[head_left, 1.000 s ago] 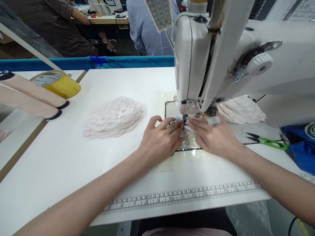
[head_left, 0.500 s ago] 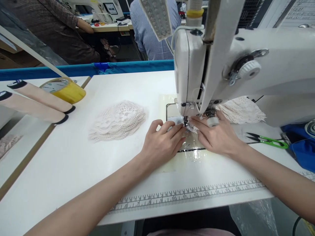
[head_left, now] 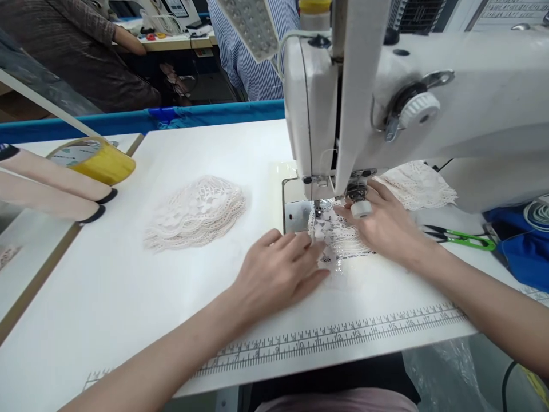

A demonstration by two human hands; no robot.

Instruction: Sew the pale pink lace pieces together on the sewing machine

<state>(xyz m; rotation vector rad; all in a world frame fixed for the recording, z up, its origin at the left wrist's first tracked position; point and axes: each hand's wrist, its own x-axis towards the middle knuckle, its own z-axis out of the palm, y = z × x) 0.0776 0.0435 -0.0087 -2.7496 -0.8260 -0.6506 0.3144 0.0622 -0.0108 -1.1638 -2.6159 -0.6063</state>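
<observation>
A piece of pale lace (head_left: 338, 232) lies flat under the needle and presser foot (head_left: 317, 208) of a white sewing machine (head_left: 315, 109). My left hand (head_left: 281, 266) is at the lace's near left edge, fingers curled and closed, thumb towards the lace; its fingertips seem to pinch the edge. My right hand (head_left: 386, 220) rests on the lace's right part, fingers spread, partly behind the machine's round knob. To the left sits a stack of lace pieces (head_left: 197, 213). More lace (head_left: 418, 184) lies behind my right hand.
Green-handled snips (head_left: 467, 239) and blue cloth (head_left: 525, 252) lie at the right. At the left are yellow tape (head_left: 103, 163) and two pale padded rods (head_left: 55, 177). A printed ruler (head_left: 300, 345) runs along the front edge. Two people are beyond the blue divider (head_left: 223, 114).
My left hand has moved towards me, away from the needle. More of the lace now shows, spread between my hands. The view has shifted slightly to the right.
</observation>
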